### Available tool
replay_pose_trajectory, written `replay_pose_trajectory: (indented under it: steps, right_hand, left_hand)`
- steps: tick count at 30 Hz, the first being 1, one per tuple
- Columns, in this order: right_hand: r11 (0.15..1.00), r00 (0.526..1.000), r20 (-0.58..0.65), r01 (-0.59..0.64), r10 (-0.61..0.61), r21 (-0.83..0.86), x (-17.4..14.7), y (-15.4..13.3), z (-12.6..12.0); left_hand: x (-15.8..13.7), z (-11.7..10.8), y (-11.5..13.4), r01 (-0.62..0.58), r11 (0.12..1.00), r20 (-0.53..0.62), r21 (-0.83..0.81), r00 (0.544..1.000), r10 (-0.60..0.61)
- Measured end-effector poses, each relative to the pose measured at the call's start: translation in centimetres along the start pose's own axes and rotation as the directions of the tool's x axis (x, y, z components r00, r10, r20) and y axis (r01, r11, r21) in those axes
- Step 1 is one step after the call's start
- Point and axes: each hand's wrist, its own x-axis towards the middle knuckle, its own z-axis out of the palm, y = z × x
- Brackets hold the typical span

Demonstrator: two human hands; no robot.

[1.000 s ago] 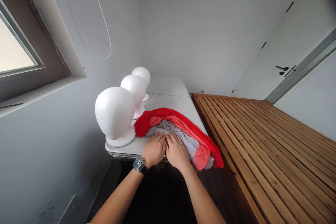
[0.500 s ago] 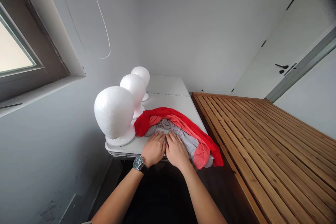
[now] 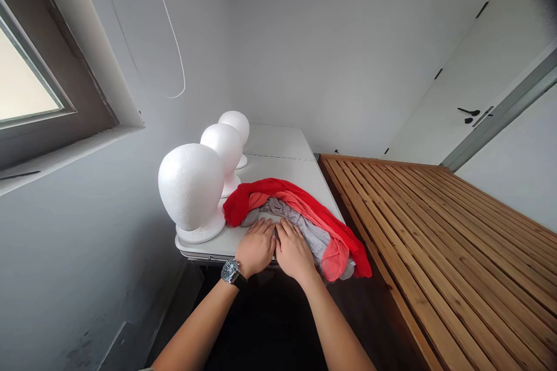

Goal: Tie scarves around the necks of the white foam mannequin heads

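Observation:
My left hand (image 3: 256,248), with a watch (image 3: 231,272) on its wrist, lies flat at the near edge of the white table (image 3: 278,168). Beside it rests my right hand (image 3: 294,248), also flat, its fingers stretched forward. Neither holds anything. Just beyond the fingertips, a grey scarf (image 3: 311,233), a coral scarf (image 3: 300,207) and a red scarf (image 3: 278,185) lie bunched together in a curve. Their right ends hang over the table's near right corner. The right hand is close against the grey cloth; whether it touches cannot be seen.
Three white foam heads stand in a row along the table's left side: a near one (image 3: 191,185), a middle one (image 3: 223,145) and a far one (image 3: 235,124). A slatted wooden bed frame (image 3: 435,232) is at the right. A window (image 3: 30,69) and a door (image 3: 483,81) flank the room.
The whole view has shifted very slightly. Hands, scarves and foam heads keep their places relative to one another.

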Motion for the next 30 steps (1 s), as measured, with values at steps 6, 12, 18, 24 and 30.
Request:
replay_pose_trajectory:
  steps: [6,12,18,24,30]
  right_hand:
    - [1.000,1.000,0.000,0.004,-0.004,-0.005,0.07,0.01,0.09]
    - [1.000,1.000,0.001,0.002,-0.002,0.002,0.02,-0.05,0.00]
    - [1.000,1.000,0.005,0.001,-0.001,0.003,0.00,-0.03,-0.05]
    - [1.000,1.000,-0.002,0.008,-0.008,-0.001,-0.01,0.03,-0.07]
    - [1.000,1.000,-0.002,0.006,-0.006,0.002,0.02,-0.02,-0.07]
  left_hand:
    - [0.02,-0.01,0.06,0.015,1.000,0.003,-0.007,1.000,-0.015]
    - [-0.01,-0.01,0.08,0.004,1.000,-0.011,0.006,1.000,-0.004]
    - [0.00,-0.03,0.05,0.000,1.000,0.002,0.005,1.000,0.000]
    - [0.02,-0.11,0.12,0.002,1.000,0.007,0.017,1.000,-0.002]
    - [0.04,-0.27,0.23,0.004,1.000,0.009,0.024,1.000,-0.004]
